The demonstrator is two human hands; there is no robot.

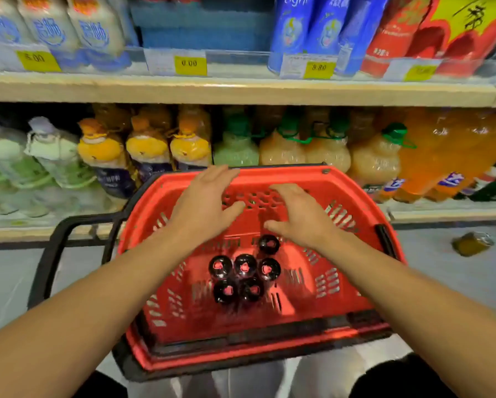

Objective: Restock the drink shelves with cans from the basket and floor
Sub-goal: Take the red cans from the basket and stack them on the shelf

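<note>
Scanning from the left, we note pale green plastic bottles (14, 168) on the lower shelf (442, 209), then yellow-topped juice bottles (146, 150), peach-coloured bottles with green caps (327, 150) and large orange soda bottles (448, 156) toward its right end. On the upper shelf (241, 87) stand white milky bottles (54, 30) at the left end and tall blue cans (292, 30) right of centre; yellow price tags (190, 64) line its front edge.

Below the shelves, a red perforated plastic shopping basket (341, 297) with a black folding handle (57, 254) sits on the grey floor (5, 282), its far rim just in front of the lower shelf.

Our left hand (203, 202) hovers over the basket's far-left portion, fingers spread and extended, palm down, gripping nothing. Our right hand (301, 214) hovers over the far-right portion, likewise spread wide and empty. The two hands are near each other but apart.

Six dark-topped cans (245, 271) stand upright on the basket floor near its centre: one alone toward the far side, three in a row behind it, two nearer us. Neither hand touches them.

At the right edge, a small brownish object (472, 242) lies on the floor near the lower shelf's base; it is too blurred for us to identify.
</note>
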